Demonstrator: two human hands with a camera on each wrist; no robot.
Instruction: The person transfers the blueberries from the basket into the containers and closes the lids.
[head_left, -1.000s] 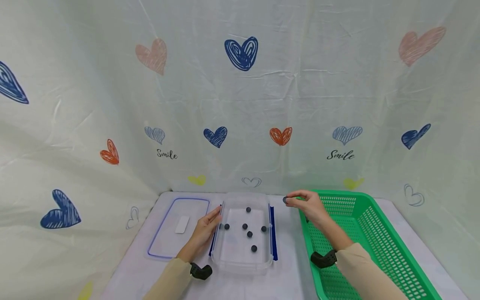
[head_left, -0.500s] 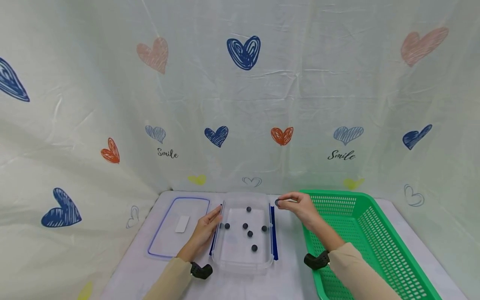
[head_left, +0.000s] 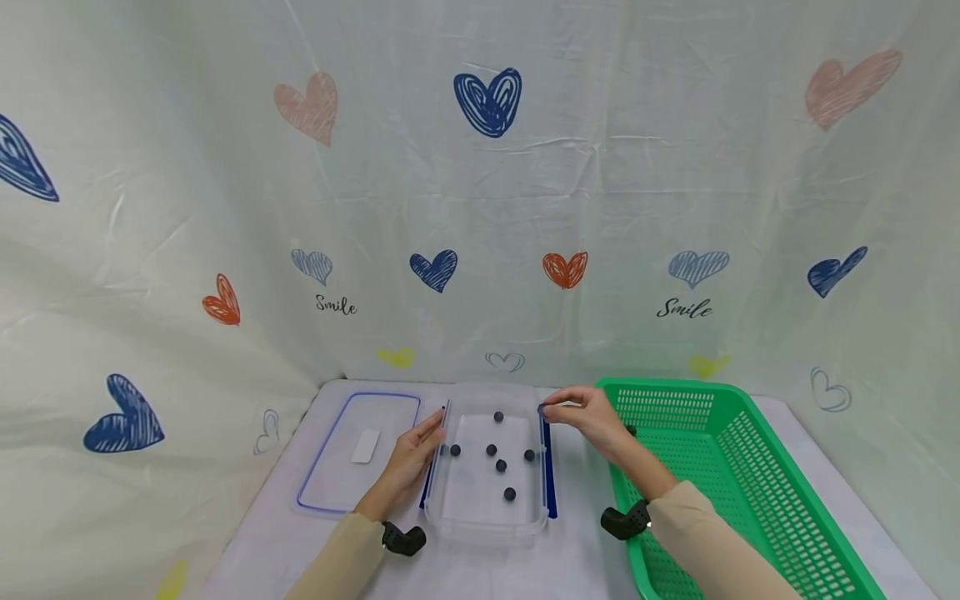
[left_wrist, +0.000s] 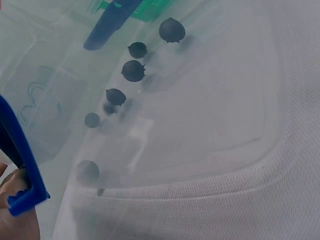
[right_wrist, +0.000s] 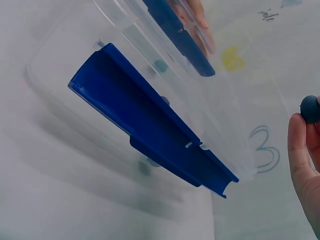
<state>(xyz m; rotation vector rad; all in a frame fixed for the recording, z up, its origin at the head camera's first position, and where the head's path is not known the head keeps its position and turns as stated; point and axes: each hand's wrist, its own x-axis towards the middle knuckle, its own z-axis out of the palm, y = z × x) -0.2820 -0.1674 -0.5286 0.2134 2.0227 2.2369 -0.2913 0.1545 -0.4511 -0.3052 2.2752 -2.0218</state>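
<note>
A clear plastic box (head_left: 487, 528) with blue side latches stands in the middle of the table. Several dark blueberries (head_left: 501, 466) lie spread over its floor, their small crown tips showing in the left wrist view. My right hand (head_left: 588, 413) pinches another blueberry (right_wrist: 310, 109) between thumb and fingertips, right at the box's far right rim. Against the box's left wall rests my left hand (head_left: 411, 454), fingers fairly straight and pointing away. In the left wrist view part of that hand is hidden behind a blue latch (left_wrist: 25, 165).
A green perforated basket (head_left: 772, 450) stands to the right, under my right forearm, with a dark blueberry (head_left: 631, 430) near its left wall. Left of the box lies a clear lid (head_left: 330, 475) with a blue seal and white label. A heart-printed curtain (head_left: 480, 192) hangs behind.
My right hand has moved left with its blueberry, from beside the basket's left edge to the box's right rim. The left hand has stayed at the box wall.
</note>
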